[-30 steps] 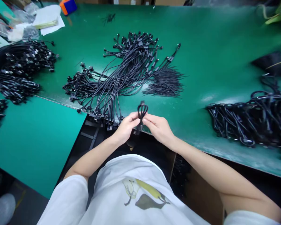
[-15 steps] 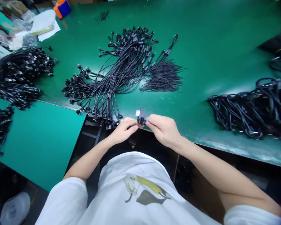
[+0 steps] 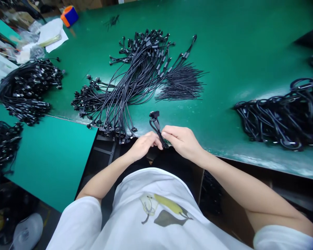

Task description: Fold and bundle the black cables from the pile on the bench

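both hands are pinched shut on one short black cable [image 3: 156,126], held just on the near side of the big fanned cable pile [image 3: 135,74], right over the front edge of the green table [image 3: 237,45]. left hand [image 3: 144,144] grips the lower part with its fingertips, and right hand [image 3: 184,140] has thumb and fingers closed on it from the other side. the folded loop and plug poke up above the fingers. my worry: the fold looks springy, so a slack pinch could let it pop open or drop into the dark gap under the edge. a loose end might also snag the plugs on the pile's near side.
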`<move>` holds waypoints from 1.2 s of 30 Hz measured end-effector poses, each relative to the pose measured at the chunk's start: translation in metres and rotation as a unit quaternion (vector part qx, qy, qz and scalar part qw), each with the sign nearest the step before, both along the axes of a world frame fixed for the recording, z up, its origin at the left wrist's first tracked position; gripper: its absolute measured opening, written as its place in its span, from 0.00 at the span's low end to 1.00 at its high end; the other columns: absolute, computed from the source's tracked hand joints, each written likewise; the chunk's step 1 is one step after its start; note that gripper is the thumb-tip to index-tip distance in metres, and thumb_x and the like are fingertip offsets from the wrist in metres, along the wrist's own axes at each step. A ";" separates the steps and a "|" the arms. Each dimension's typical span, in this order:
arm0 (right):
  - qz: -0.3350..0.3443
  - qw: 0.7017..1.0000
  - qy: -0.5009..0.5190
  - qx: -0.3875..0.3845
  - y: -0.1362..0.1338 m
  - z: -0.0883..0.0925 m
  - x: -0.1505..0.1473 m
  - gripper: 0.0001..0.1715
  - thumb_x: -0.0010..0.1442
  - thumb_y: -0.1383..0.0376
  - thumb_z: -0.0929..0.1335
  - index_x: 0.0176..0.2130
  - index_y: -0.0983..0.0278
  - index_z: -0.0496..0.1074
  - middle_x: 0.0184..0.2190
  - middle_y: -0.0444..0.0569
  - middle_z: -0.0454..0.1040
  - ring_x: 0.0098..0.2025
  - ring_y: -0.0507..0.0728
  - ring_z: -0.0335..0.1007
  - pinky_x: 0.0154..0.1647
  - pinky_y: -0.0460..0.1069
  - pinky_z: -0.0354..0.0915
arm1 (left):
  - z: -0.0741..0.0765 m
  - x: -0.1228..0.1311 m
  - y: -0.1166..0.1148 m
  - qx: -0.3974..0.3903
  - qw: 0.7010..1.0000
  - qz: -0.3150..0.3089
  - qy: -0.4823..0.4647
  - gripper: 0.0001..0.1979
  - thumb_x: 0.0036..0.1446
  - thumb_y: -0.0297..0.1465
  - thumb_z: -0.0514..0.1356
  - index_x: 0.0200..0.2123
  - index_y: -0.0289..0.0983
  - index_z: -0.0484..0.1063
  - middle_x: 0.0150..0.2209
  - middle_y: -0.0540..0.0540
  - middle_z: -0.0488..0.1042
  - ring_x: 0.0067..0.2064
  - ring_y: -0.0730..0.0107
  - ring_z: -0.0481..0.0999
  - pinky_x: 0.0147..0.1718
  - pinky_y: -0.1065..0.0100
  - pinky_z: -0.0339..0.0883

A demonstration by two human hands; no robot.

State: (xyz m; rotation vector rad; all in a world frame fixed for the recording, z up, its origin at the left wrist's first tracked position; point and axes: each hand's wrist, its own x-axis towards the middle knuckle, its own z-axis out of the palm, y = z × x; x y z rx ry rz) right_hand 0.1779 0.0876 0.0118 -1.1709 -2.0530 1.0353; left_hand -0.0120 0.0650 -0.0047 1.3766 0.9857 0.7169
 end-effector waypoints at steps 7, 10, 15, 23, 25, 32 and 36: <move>-0.023 0.997 0.007 0.072 -0.006 -0.006 -0.006 0.18 0.68 0.61 0.60 0.29 0.64 0.68 0.26 0.45 0.70 0.28 0.50 0.63 0.33 0.45 0.56 | 0.001 0.007 0.011 -0.060 0.989 0.095 -0.100 0.23 0.53 0.47 0.66 0.43 0.36 0.72 0.38 0.47 0.74 0.40 0.70 0.71 0.44 0.67 0.65; -0.058 0.992 -0.009 0.114 -0.010 -0.017 -0.012 0.17 0.69 0.62 0.58 0.34 0.64 0.70 0.29 0.48 0.73 0.31 0.52 0.66 0.35 0.46 0.59 | 0.002 0.009 0.015 -0.069 0.979 0.146 -0.129 0.21 0.47 0.42 0.71 0.40 0.36 0.71 0.37 0.48 0.74 0.40 0.71 0.72 0.45 0.68 0.66; -0.046 0.993 -0.007 0.106 -0.022 -0.030 -0.024 0.19 0.69 0.63 0.56 0.52 0.67 0.66 0.44 0.56 0.75 0.43 0.58 0.71 0.45 0.52 0.66 | -0.001 0.018 0.018 -0.033 0.975 0.196 -0.098 0.16 0.51 0.38 0.69 0.38 0.38 0.68 0.33 0.52 0.70 0.33 0.77 0.69 0.35 0.73 0.65; -0.033 0.996 -0.026 0.077 -0.015 -0.050 -0.015 0.19 0.71 0.61 0.55 0.53 0.66 0.64 0.45 0.57 0.75 0.45 0.59 0.72 0.46 0.53 0.67 | -0.002 0.013 0.023 0.046 0.986 0.146 0.061 0.13 0.62 0.39 0.58 0.45 0.37 0.68 0.41 0.45 0.74 0.41 0.68 0.75 0.47 0.66 0.68; -0.051 0.992 -0.075 0.090 -0.014 -0.054 -0.013 0.19 0.71 0.63 0.54 0.52 0.67 0.65 0.43 0.57 0.75 0.43 0.59 0.72 0.45 0.52 0.66 | -0.001 0.008 0.027 0.089 0.983 0.114 0.114 0.14 0.63 0.39 0.57 0.47 0.37 0.70 0.45 0.42 0.75 0.44 0.65 0.75 0.49 0.64 0.68; -0.116 0.955 -0.251 0.104 -0.005 -0.047 0.014 0.12 0.67 0.60 0.63 0.35 0.63 0.69 0.28 0.45 0.73 0.32 0.52 0.68 0.32 0.45 0.57 | 0.003 0.006 0.032 0.157 0.960 0.002 0.234 0.20 0.64 0.38 0.55 0.57 0.38 0.68 0.52 0.39 0.73 0.48 0.62 0.75 0.51 0.60 0.70; -0.304 0.887 -0.327 0.121 0.002 -0.012 0.113 0.16 0.70 0.63 0.59 0.41 0.66 0.73 0.35 0.50 0.76 0.37 0.52 0.68 0.40 0.45 0.59 | 0.008 -0.026 0.045 0.188 0.933 0.042 0.304 0.24 0.63 0.39 0.56 0.62 0.45 0.64 0.50 0.44 0.75 0.48 0.59 0.76 0.48 0.59 0.71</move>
